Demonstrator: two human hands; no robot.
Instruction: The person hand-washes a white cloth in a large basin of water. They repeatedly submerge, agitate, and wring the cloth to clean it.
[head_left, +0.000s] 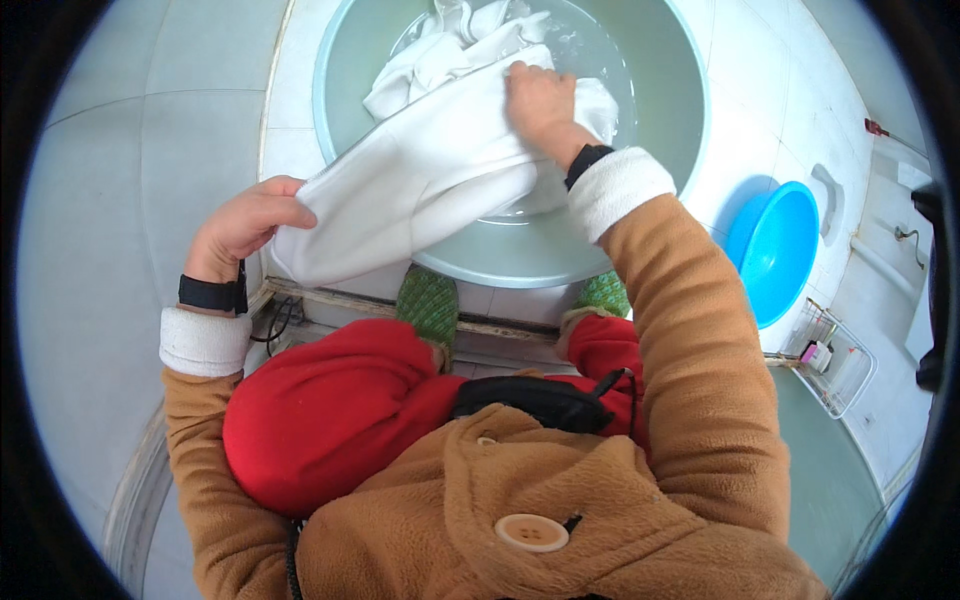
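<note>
A white cloth garment (420, 165) is stretched between my two hands across the near left rim of a large pale green plastic tub (667, 120). My left hand (251, 221) pinches its end outside the tub, thumb on top, beside a dark seam along the edge. Over the tub, my right hand (544, 105) grips the same garment with curled fingers; the fingertips are partly hidden in the fabric. The rest of the white fabric (442, 64) lies bunched in shallow water (577, 37) at the tub's bottom.
A bright blue plastic basin (784, 255) leans on its side against the white tiled wall at right. Below it sits a wire rack (832, 360) holding small items. My green knitted slippers (427, 300) are by the tub's near rim, beside a worn door sill (495, 328). A dark cable (281, 322) lies at left.
</note>
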